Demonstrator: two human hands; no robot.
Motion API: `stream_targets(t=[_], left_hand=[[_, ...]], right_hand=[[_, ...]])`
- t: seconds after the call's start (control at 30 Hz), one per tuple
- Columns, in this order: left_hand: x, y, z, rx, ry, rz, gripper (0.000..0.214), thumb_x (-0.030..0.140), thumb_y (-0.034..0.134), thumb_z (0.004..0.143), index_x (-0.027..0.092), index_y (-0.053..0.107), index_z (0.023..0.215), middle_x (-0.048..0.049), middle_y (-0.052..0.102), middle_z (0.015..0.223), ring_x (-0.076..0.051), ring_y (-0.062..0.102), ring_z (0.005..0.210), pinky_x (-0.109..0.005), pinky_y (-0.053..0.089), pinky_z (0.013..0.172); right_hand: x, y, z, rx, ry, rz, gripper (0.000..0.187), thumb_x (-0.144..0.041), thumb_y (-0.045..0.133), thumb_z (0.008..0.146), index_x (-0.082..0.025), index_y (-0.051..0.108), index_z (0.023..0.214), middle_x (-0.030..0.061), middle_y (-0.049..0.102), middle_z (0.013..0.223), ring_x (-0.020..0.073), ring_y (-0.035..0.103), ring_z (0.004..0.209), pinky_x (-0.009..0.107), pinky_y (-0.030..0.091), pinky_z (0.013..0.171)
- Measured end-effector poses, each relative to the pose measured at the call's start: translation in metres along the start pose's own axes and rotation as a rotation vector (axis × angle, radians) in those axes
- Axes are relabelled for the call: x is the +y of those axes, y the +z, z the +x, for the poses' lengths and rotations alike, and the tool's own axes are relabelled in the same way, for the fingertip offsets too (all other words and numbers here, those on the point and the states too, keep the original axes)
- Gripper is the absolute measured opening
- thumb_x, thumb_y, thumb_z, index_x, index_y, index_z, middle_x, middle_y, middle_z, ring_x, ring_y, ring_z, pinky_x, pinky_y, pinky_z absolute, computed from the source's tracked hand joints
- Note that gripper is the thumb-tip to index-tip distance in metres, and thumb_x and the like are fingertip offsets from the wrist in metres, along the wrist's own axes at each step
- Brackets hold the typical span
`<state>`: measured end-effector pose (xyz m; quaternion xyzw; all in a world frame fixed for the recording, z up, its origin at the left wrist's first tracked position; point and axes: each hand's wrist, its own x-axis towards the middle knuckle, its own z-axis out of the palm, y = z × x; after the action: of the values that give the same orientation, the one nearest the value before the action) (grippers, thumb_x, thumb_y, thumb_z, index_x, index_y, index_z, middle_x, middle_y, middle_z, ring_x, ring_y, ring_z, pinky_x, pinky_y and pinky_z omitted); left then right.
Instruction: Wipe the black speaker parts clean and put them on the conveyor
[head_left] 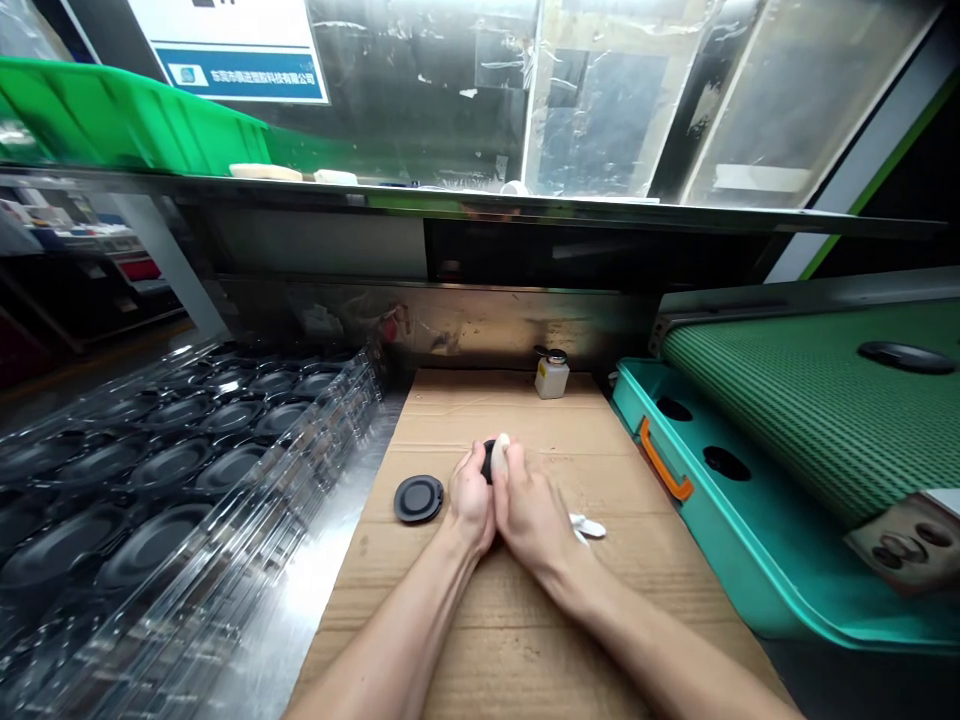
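Observation:
Both my hands meet over the middle of a cardboard sheet (465, 640). My left hand (470, 500) is closed round a small black round part (488, 459), held on edge. My right hand (529, 505) presses against it from the right, and a white fingertip cover or wipe (500, 452) on it touches the part. A second black disc (418, 498) lies flat on the cardboard just left of my left hand. A small white scrap (587, 526) lies beside my right wrist.
Clear plastic trays (187, 470) filled with several black discs are stacked on the left. A small white bottle (552, 376) stands at the cardboard's far edge. On the right run a teal tray (720, 540) with round holes and a green conveyor belt (817, 400) carrying a black disc (906, 357).

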<state>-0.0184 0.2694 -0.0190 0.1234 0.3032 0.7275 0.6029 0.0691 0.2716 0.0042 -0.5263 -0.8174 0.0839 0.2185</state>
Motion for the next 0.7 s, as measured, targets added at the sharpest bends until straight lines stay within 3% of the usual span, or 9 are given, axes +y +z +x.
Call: stream_targets(t=[0.23,0.33,0.57,0.7], left_hand=[[0.004,-0.001,0.001,-0.023,-0.038,-0.005,0.021,0.025,0.049,0.091,0.012,0.064,0.097,-0.0118,0.07,0.1,-0.021,0.065,0.097,-0.032,0.051,0.091],[0.008,0.0,0.001,-0.066,-0.076,-0.044,0.025,0.026,0.044,0.093,0.01,0.063,0.098,-0.0142,0.069,0.103,-0.022,0.064,0.099,-0.034,0.05,0.092],[0.013,0.007,-0.005,-0.137,-0.181,-0.119,0.036,0.031,0.041,0.093,0.008,0.062,0.11,-0.0171,0.066,0.114,-0.026,0.06,0.111,-0.037,0.048,0.098],[0.013,0.006,-0.006,-0.114,-0.175,-0.103,0.036,0.032,0.04,0.094,0.011,0.062,0.112,-0.0149,0.064,0.119,-0.025,0.059,0.114,-0.037,0.047,0.099]], right_hand=[[0.004,0.001,0.0,0.003,-0.021,0.046,0.037,-0.034,0.029,0.095,-0.017,0.037,0.127,0.0085,0.068,0.09,0.0214,0.064,0.068,0.027,0.036,0.056],[0.007,-0.002,-0.001,-0.022,0.07,0.022,0.038,-0.04,0.029,0.096,-0.017,0.041,0.124,0.0086,0.068,0.085,0.0219,0.065,0.068,0.027,0.037,0.058],[0.003,-0.008,-0.003,-0.047,0.169,-0.072,0.051,-0.055,0.025,0.095,-0.025,0.037,0.135,0.0099,0.068,0.084,0.0266,0.066,0.076,0.031,0.04,0.065],[-0.004,-0.007,-0.003,-0.09,0.128,-0.068,0.055,-0.056,0.027,0.094,-0.025,0.034,0.138,0.0099,0.069,0.081,0.0273,0.066,0.073,0.031,0.04,0.064]])
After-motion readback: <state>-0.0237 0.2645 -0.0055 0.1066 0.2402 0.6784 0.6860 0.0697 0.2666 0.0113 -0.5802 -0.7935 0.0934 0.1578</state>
